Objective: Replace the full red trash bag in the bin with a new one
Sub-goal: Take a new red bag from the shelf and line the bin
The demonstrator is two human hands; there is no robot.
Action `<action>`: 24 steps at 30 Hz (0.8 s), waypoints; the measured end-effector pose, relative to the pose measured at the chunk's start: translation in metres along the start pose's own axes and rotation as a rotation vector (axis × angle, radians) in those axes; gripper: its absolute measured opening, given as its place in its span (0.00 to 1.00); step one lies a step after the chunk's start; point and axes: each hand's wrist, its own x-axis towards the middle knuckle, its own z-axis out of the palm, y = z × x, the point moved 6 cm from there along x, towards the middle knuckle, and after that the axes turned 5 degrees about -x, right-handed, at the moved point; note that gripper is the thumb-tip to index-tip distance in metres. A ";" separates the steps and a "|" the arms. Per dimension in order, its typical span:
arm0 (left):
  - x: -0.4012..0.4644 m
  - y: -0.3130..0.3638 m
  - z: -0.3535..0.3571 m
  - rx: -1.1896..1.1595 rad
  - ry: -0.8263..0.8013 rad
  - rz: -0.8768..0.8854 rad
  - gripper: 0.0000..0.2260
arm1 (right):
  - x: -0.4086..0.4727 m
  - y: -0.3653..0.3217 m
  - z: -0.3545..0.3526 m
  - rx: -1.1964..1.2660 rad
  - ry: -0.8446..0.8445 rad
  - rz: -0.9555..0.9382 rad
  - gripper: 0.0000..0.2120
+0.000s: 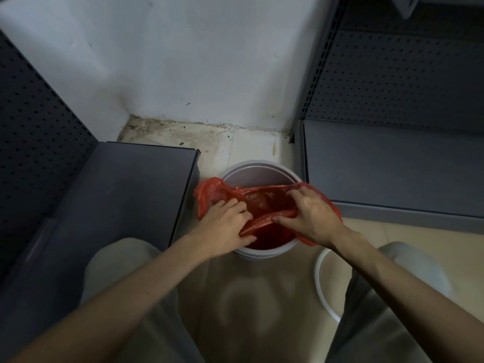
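Observation:
A round white bin (258, 167) stands on the floor between two grey shelf units. A red trash bag (262, 199) sits in its mouth, the far edge pulled off the rim and the left part spilling over the bin's side. My left hand (226, 225) grips the bag's near-left edge at the rim. My right hand (310, 216) pinches the bag's near-right edge, thumb under a fold and fingers over the top. The bag's contents are dark and hard to make out.
A white ring (320, 286), partly behind my right arm, lies on the beige floor right of the bin. Grey shelf bases (125, 195) (392, 163) flank the bin closely. A dirty white wall corner (183, 74) is behind. My knees are at the bottom.

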 end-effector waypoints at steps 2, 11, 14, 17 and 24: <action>-0.003 -0.003 0.002 -0.027 0.004 0.002 0.16 | -0.008 0.002 0.003 -0.046 -0.037 -0.014 0.35; -0.034 -0.004 -0.017 -0.061 0.142 0.217 0.09 | -0.046 -0.007 -0.005 -0.106 0.130 -0.326 0.16; -0.046 -0.003 -0.013 0.011 0.129 0.279 0.10 | -0.057 -0.005 0.004 -0.198 0.124 -0.354 0.22; -0.057 -0.003 -0.010 -0.018 0.143 0.271 0.11 | -0.068 -0.001 0.012 -0.178 0.108 -0.371 0.23; -0.065 -0.005 0.000 -0.085 0.089 0.246 0.02 | -0.074 0.003 0.024 -0.193 0.058 -0.406 0.11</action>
